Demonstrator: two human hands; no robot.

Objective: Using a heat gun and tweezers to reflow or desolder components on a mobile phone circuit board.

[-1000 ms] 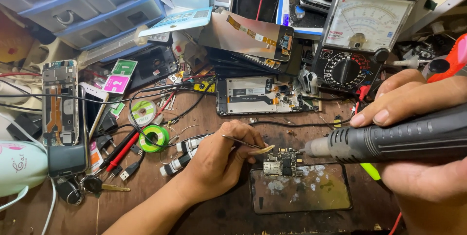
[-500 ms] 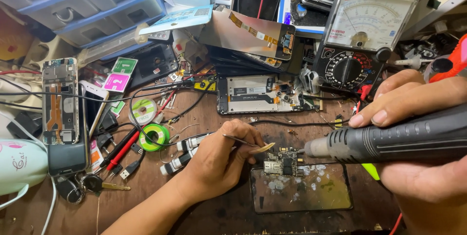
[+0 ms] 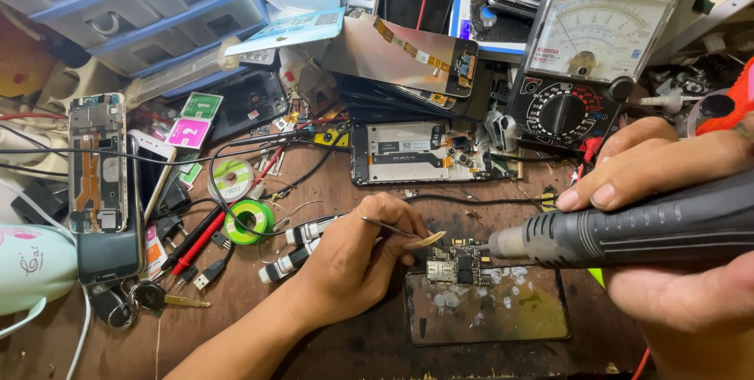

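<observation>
Change: none seen since the earlier frames; both hands hold position.
Left hand (image 3: 353,258): fingers pinched on tweezers (image 3: 390,228), tips at circuit board (image 3: 458,262).
Right hand (image 3: 675,223): fingers wrapped around hot-air handpiece (image 3: 628,227).
Handpiece axis: roughly horizontal, nozzle pointing left at board (board lies on glass plate (image 3: 487,309)).
Surroundings: analog multimeter (image 3: 585,58), opened phone (image 3: 420,152) behind; nothing blocks the board.

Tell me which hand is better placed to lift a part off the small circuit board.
Left. The left hand holds tweezers beside the circuit board; the right hand is full with the hot-air tool.
</observation>
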